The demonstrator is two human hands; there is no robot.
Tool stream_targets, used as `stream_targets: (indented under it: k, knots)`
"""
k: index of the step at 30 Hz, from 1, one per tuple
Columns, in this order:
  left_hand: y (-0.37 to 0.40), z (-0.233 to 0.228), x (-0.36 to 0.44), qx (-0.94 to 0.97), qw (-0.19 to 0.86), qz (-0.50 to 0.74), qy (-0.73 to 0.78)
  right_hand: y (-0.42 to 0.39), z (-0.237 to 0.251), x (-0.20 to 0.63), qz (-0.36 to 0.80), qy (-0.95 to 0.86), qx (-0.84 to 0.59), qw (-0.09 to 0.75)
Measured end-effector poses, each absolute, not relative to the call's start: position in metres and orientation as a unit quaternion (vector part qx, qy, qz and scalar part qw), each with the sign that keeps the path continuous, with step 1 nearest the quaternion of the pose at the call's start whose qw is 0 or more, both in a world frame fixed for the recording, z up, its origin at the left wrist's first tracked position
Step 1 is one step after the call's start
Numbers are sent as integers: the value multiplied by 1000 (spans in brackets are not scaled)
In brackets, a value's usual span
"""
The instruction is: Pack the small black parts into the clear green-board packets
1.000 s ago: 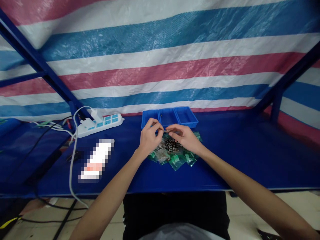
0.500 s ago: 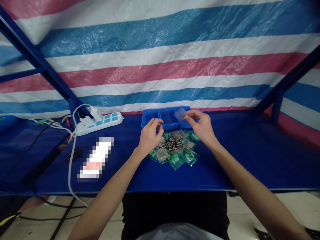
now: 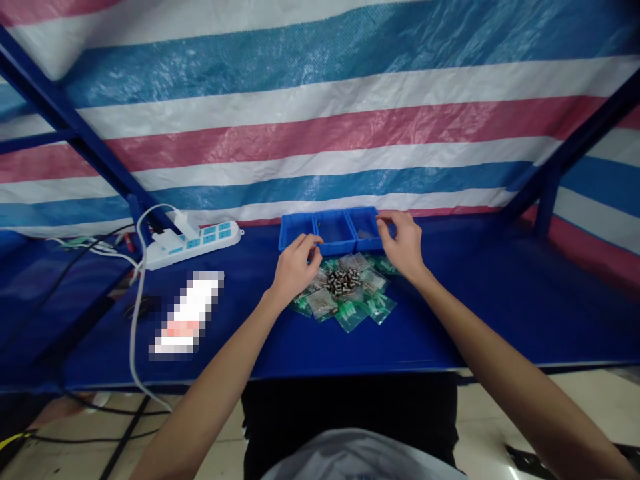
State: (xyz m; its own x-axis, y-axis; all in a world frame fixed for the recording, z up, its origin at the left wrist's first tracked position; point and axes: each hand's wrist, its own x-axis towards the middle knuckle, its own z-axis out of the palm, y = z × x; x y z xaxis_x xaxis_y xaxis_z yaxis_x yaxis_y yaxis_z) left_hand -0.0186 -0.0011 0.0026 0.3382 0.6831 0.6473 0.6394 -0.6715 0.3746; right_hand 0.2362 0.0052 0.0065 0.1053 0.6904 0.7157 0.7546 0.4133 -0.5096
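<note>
The left hand [image 3: 295,268] rests on the blue counter [image 3: 450,313], at the left edge of a heap of small clear bags [image 3: 350,300] with green print. Its fingers are curled together, the thumb and first finger nearly meeting, but I cannot tell if some small piece is between them. The right hand [image 3: 403,245] is at the right end of a row of three blue trays [image 3: 330,230] that stands just behind the heap. Its fingers are bent and a little apart, and the fingertips [image 3: 383,227] touch the rim of the rightmost tray. It holds nothing that I can see. Inside this tray lies something pale, maybe one clear bag, though the view is too small to be sure. On top of the heap, between the two hands, there is a pile of small dark metal parts [image 3: 343,280].

To the left on the counter lies a white power strip [image 3: 193,240] with blue sockets and a white plug in it, and its white cable [image 3: 135,320] hangs over the front edge. Behind everything hangs a striped tarp [image 3: 320,133] in blue, white and red.
</note>
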Motion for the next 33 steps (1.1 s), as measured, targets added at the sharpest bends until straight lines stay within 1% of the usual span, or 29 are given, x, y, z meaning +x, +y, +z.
stream_targets:
  k: [2, 5, 8, 11, 15, 20, 23, 27, 33]
  knots:
    - [0, 6, -22, 822, 27, 399, 405, -2, 11, 228, 23, -707, -511, 488]
    - [1, 11, -27, 837, 24, 365, 406, -10, 14, 215, 77, -790, -458, 401]
    - [0, 13, -27, 861, 22, 319, 395, -15, 10, 205, 75, -849, -422, 310]
    - [-2, 11, -25, 886, 18, 267, 379, -16, 3, 200, 62, -868, -413, 269]
    - [-3, 12, -26, 896, 21, 224, 382, -16, -1, 198, 57, -874, -402, 265]
    - [1, 19, -38, 892, 81, 162, 415, -20, 4, 195, 67, -890, -360, 272]
    - [2, 20, -41, 887, 102, 138, 428, -24, 7, 191, 66, -902, -338, 261]
    - [2, 19, -40, 888, 115, 125, 427, -28, 8, 187, 74, -906, -340, 242]
    - [2, 16, -37, 885, 141, 127, 424, -28, 6, 186, 73, -907, -338, 242]
